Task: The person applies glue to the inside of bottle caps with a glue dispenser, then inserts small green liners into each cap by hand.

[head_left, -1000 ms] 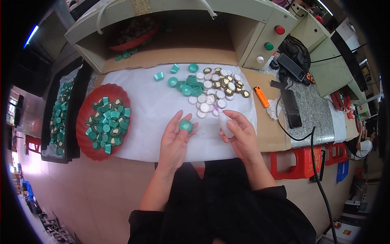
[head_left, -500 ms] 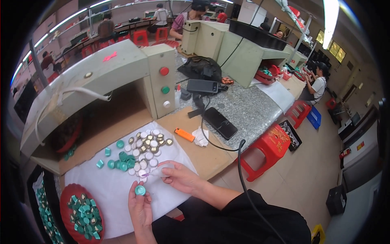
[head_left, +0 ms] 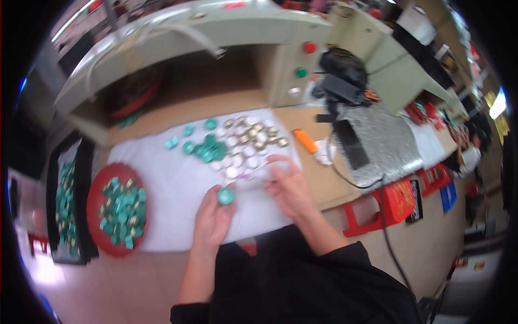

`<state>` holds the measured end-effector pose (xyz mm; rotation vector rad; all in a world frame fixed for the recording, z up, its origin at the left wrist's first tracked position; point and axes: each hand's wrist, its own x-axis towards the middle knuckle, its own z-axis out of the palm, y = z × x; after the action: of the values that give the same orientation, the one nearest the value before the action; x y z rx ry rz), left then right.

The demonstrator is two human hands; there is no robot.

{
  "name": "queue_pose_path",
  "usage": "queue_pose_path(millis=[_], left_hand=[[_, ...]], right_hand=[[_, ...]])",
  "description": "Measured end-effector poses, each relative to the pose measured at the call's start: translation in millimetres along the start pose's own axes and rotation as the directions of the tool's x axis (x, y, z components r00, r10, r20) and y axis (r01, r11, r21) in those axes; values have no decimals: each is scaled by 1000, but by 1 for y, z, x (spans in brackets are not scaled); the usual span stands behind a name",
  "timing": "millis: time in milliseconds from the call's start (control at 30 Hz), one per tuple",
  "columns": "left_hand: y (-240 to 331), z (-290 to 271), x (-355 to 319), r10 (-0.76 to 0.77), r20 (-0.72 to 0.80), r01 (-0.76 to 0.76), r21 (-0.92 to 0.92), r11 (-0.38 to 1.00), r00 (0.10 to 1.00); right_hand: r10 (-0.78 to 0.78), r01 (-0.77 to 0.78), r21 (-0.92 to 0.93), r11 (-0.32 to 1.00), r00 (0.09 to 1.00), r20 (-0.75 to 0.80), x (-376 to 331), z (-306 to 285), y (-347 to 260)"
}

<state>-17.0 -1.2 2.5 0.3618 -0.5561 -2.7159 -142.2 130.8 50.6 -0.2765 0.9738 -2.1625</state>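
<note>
Here the left grip (head_left: 214, 217) pinches a fluted green cup (head_left: 225, 196), the right grip (head_left: 290, 190) a blurred bottle (head_left: 264, 173).

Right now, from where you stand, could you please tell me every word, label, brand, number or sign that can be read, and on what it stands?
No text can be read.
Red stool: yellow markings, too blurred to read.
Small red label at lower right: too small and blurred.
Green cap in the left hand: no lettering can be made out.

Workshop; push-button machine housing (head_left: 286, 62); red stools (head_left: 402, 200)
</note>
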Motion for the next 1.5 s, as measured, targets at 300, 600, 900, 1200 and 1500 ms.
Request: queue_pose_path(millis=[300,600,900,1200,1500], left_hand=[[2,2,-11,-6,-51,12,123,992,999],[2,-4,-10,-14,-19,14,22,1000,1000],[3,-2,-11,-10,-16,10,10,1000,1000],[3,-2,-12,-9,-24,10,29,1000,1000],[1,-4,-11,29,31,-30,43,999,999]], right_hand=[[-210,223,-406,886,975,78,-10,17,17],[-439,685,-704,186,699,564,-13,18,17],[-405,716,-693,88,661,632,-13,21,23],[-409,727,-681,88,649,641,-9,19,25],[-396,744,-668,2,615,682,-8,20,21]])
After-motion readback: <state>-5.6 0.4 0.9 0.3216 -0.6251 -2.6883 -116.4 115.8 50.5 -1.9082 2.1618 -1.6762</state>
